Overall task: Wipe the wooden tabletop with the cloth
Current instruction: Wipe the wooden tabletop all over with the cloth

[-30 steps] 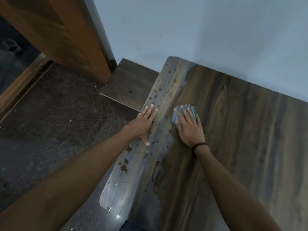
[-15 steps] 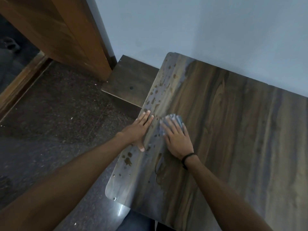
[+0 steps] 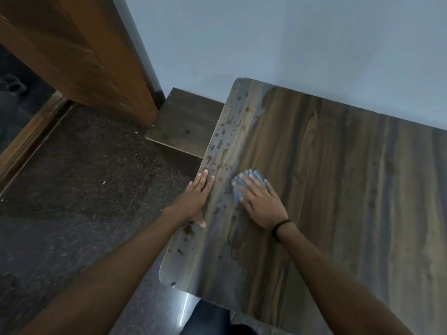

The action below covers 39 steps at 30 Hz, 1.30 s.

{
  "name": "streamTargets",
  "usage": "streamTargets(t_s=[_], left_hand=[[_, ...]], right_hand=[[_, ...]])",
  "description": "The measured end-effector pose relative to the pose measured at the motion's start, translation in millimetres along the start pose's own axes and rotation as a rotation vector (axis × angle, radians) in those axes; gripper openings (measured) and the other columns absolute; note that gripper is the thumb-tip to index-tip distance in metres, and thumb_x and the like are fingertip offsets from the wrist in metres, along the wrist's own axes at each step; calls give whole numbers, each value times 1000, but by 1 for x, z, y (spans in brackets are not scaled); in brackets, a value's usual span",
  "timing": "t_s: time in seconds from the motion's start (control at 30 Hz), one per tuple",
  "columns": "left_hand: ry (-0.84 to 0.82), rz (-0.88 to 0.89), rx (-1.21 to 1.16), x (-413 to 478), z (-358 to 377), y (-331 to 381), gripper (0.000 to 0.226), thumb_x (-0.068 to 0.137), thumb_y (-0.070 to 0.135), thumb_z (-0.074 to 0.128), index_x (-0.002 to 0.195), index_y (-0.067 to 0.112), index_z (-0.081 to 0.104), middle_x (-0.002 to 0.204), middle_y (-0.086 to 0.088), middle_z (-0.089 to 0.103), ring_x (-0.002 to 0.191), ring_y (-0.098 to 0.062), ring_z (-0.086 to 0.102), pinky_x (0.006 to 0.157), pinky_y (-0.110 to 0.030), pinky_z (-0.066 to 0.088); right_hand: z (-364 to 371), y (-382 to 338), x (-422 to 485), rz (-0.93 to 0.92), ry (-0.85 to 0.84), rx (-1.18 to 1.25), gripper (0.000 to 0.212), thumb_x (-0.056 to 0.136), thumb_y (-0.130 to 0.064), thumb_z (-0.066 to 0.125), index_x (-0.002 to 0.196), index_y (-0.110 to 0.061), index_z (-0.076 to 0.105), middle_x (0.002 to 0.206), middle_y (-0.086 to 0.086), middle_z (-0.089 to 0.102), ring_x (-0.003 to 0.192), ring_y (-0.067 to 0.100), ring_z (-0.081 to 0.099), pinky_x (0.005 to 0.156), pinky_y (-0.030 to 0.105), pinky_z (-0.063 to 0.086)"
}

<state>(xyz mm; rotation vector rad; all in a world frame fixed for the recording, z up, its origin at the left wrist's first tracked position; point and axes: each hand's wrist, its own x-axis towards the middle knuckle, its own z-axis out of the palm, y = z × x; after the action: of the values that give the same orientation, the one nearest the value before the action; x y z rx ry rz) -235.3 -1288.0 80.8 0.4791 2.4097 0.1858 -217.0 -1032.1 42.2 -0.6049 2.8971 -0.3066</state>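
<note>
The wooden tabletop (image 3: 338, 189) has dark streaked grain and fills the right half of the view. Brown spots speckle a pale strip along its left edge. My right hand (image 3: 261, 201) lies flat, fingers spread, pressing a crumpled light blue cloth (image 3: 244, 181) onto the wood just right of that strip. Most of the cloth is hidden under the fingers. My left hand (image 3: 197, 197) rests flat on the table's left edge, fingers together, holding nothing.
A pale wall (image 3: 290, 44) runs along the table's far side. A low dark wooden shelf (image 3: 188, 122) sits left of the table's far corner. A wooden door frame (image 3: 84, 56) stands at the upper left above dark speckled floor (image 3: 84, 177).
My right hand has slid the cloth toward me and to the left, closer to the spotted strip. My left hand has stayed on the table's left edge.
</note>
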Motion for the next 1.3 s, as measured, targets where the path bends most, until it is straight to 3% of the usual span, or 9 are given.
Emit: streamTargets(t_s=[0.13, 0.23, 0.3, 0.47, 0.63, 0.83, 0.97, 1.17, 1.3], left_hand=[[3, -15, 34, 0, 0, 4, 154, 59, 39, 94, 153, 4, -24, 157, -18, -36, 148, -34, -26, 123, -47, 4], [9, -36, 22, -6, 2, 6, 153, 60, 38, 93, 154, 6, -23, 158, -17, -35, 149, -31, -24, 124, -44, 2], [7, -41, 34, -7, -1, 8, 151, 61, 37, 93, 155, 8, -21, 159, -16, -33, 150, -31, -21, 124, -45, 3], [-39, -40, 90, -26, 14, 14, 153, 58, 46, 93, 156, 21, -22, 159, -14, -34, 149, -32, -25, 122, -49, 9], [-58, -69, 76, -33, 26, 21, 159, 54, 42, 96, 154, 25, -28, 155, -9, -43, 146, -30, -33, 119, -55, 17], [-45, -88, 56, -33, 23, 24, 160, 53, 38, 97, 155, 25, -25, 156, -10, -42, 146, -30, -33, 119, -55, 16], [-24, -64, 12, -38, 24, 22, 157, 53, 38, 97, 156, 26, -21, 158, -7, -39, 146, -27, -32, 120, -53, 15], [-24, -76, 8, -37, 21, 22, 157, 53, 35, 98, 157, 26, -19, 158, -6, -38, 147, -26, -32, 120, -53, 16], [-25, -71, 12, -36, 25, 22, 157, 53, 36, 98, 157, 25, -20, 158, -7, -38, 146, -28, -32, 120, -53, 14]], right_hand=[[1, -29, 19, 313, 54, 122, 53, 108, -40, 27, 160, -37, 21, 169, -11, 14, 156, 13, 3, 126, 50, 8], [18, -49, -22, 30, 28, 39, 52, 107, -41, 31, 159, -36, 25, 168, -10, 18, 156, 14, 9, 125, 51, 15], [19, -35, -46, -15, 20, 4, 52, 107, -42, 31, 158, -38, 27, 168, -11, 20, 156, 12, 12, 125, 50, 17], [6, -37, -19, 389, 31, 192, 53, 109, -41, 26, 161, -38, 17, 170, -12, 7, 156, 13, -1, 126, 50, 1], [18, -45, -54, 106, -26, 91, 52, 108, -44, 26, 160, -41, 19, 169, -16, 9, 156, 9, 0, 126, 49, 5], [16, -57, -39, 341, 41, 153, 53, 109, -40, 27, 161, -38, 19, 170, -12, 8, 156, 13, -1, 126, 49, 2], [26, -48, -70, -29, 3, 24, 51, 108, -44, 29, 158, -39, 25, 168, -11, 18, 156, 12, 8, 125, 49, 13], [13, -50, -34, 323, 32, 142, 53, 109, -41, 26, 161, -38, 17, 170, -11, 8, 156, 14, 0, 126, 50, 2], [23, -49, -70, -63, -36, -1, 53, 107, -45, 22, 159, -39, 21, 169, -11, 15, 156, 13, 6, 126, 49, 11]])
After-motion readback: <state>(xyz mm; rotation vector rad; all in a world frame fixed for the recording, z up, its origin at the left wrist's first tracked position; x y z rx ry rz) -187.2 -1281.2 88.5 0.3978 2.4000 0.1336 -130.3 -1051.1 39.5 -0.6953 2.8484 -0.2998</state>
